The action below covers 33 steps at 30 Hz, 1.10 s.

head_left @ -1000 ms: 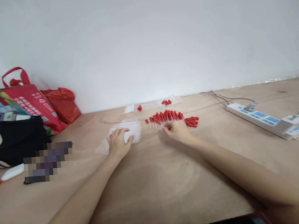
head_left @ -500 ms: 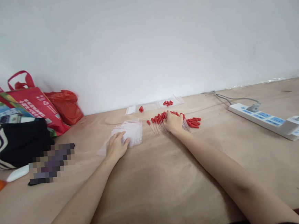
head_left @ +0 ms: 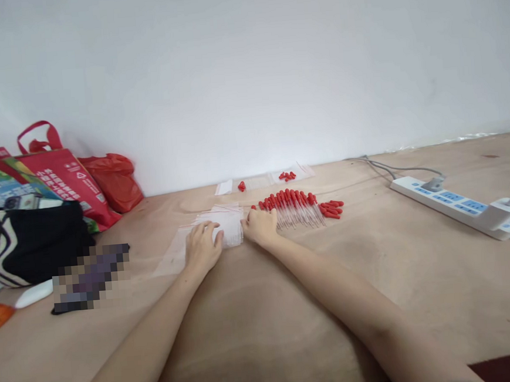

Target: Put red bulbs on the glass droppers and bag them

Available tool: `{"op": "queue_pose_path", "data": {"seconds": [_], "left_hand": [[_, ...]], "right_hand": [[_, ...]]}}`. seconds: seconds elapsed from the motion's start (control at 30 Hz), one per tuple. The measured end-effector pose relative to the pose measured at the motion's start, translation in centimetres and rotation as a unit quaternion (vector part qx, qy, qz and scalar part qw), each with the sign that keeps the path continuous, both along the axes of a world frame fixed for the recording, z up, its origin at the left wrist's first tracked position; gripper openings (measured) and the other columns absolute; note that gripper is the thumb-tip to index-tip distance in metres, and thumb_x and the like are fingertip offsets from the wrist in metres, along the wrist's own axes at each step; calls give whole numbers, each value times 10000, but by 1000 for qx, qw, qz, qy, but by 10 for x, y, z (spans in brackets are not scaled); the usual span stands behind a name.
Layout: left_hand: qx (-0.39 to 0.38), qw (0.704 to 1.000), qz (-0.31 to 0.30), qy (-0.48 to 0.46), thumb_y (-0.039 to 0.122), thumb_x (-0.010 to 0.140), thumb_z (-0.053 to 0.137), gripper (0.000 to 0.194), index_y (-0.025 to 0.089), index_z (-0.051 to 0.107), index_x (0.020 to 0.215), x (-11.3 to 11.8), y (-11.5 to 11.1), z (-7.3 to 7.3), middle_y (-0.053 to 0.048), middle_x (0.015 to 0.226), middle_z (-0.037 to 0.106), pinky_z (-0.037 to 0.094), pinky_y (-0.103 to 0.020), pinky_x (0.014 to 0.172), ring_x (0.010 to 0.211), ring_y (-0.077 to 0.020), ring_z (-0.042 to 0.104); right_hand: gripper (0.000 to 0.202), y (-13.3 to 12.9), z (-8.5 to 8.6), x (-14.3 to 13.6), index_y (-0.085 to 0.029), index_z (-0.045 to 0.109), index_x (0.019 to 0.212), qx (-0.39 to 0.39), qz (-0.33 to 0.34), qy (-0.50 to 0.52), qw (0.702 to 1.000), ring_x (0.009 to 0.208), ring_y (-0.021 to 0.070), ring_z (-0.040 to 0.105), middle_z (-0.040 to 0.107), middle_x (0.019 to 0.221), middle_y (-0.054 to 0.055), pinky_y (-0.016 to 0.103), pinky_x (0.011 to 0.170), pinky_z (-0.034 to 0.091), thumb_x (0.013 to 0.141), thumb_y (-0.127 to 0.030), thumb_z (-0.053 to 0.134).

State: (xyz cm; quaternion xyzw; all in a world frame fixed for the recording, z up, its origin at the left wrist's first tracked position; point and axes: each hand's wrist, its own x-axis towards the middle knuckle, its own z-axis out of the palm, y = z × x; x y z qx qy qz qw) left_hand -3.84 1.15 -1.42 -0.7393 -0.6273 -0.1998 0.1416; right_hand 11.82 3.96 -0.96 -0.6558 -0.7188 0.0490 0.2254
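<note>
My left hand (head_left: 204, 246) lies on a stack of clear zip-lock bags (head_left: 230, 231), its fingers stretched out and thumb apart. One bag (head_left: 170, 252) pokes out under it to the left. Beside the stack's right edge, my right hand (head_left: 260, 226) is closed with the fingers curled down; whatever it may grip is hidden. A red tip (head_left: 253, 207) shows just behind its fingers. To its right, a row of droppers (head_left: 289, 205) with red bulbs and thin clear tubes lies side by side. Several loose red bulbs (head_left: 331, 209) sit at the row's right end.
Along the wall lie clear bags (head_left: 258, 182) with small red pieces (head_left: 287, 176) on them. A white power strip (head_left: 454, 202) with cables is at the right. Shopping bags (head_left: 66, 179), a black striped cloth item (head_left: 42, 243) and a blurred dark object (head_left: 92, 279) occupy the left.
My right hand has moved left from the dropper row to the right edge of the bag stack, uncovering the row's middle. My left hand has shifted slightly right and up.
</note>
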Motion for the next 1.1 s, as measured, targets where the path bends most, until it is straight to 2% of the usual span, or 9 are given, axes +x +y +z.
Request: {"op": "queue_pose_path", "data": {"seconds": [0.03, 0.1, 0.33, 0.47, 0.63, 0.77, 0.83, 0.97, 1.1], "left_hand": [[1, 999, -32, -7, 289, 819, 394, 281, 178, 587, 990, 3, 1, -2, -93, 1111, 559, 360, -365, 903, 1055, -238, 486], [-24, 998, -51, -17, 281, 816, 404, 269, 180, 606, 962, 6, 3, -6, -93, 1126, 557, 367, -354, 899, 1059, -233, 490], [-68, 995, 37, -63, 427, 764, 483, 285, 182, 608, 839, 14, 11, -6, -84, 952, 621, 424, -376, 767, 935, -269, 542], [-86, 990, 85, -72, 371, 764, 484, 229, 183, 611, 785, 19, 12, -3, -76, 957, 612, 415, -373, 773, 947, -265, 532], [-85, 989, 93, -74, 341, 755, 492, 201, 187, 606, 698, 21, 12, -3, -71, 921, 609, 413, -361, 758, 924, -260, 534], [-77, 990, 88, -75, 344, 764, 489, 198, 180, 595, 732, 19, 10, -2, -78, 921, 605, 405, -360, 755, 933, -263, 523], [-36, 994, 71, -70, 347, 773, 482, 205, 172, 584, 808, 20, 8, -3, -84, 934, 598, 389, -369, 775, 954, -267, 506], [97, 994, -46, -34, 322, 766, 503, 182, 166, 571, 831, 32, 1, -7, -84, 936, 590, 346, -383, 822, 935, -257, 500], [121, 983, -137, -23, 303, 759, 522, 151, 169, 576, 801, 51, -5, -11, -87, 926, 583, 350, -367, 805, 914, -240, 509]], "right_hand": [[311, 1, 0, -5, -127, 614, 852, -8, -7, 5, 1000, 790, 217, 588, 647, 849, 133, 392, 814, 237, 796, -338, 392], [313, 3, -1, -11, -117, 625, 851, -27, -17, 6, 999, 791, 222, 591, 647, 858, 149, 404, 831, 230, 789, -331, 406], [264, 5, 0, -12, -148, 641, 851, -69, -9, -16, 997, 833, 220, 584, 651, 880, 134, 414, 851, 229, 768, -257, 415], [269, 0, 3, -6, -160, 639, 863, -72, 11, -45, 996, 863, 229, 571, 645, 911, 130, 424, 862, 224, 779, -252, 401], [257, -19, 5, 12, -175, 611, 899, -47, 57, -87, 993, 823, 225, 572, 637, 926, 123, 431, 845, 223, 787, -230, 387], [262, -40, 1, 42, -146, 588, 842, -16, 79, -130, 988, 703, 207, 570, 643, 788, 121, 404, 787, 255, 809, -227, 340], [275, -47, -4, 66, -115, 559, 831, 29, 64, -131, 989, 702, 216, 556, 630, 784, 137, 385, 755, 269, 823, -248, 319], [231, -47, -16, 129, -118, 493, 859, 113, 41, -81, 989, 746, 213, 534, 606, 834, 128, 340, 723, 276, 836, -167, 268], [187, -37, -20, 187, -121, 461, 935, 128, 15, -38, 991, 794, 215, 534, 595, 891, 129, 320, 718, 283, 823, -214, 344]]}}
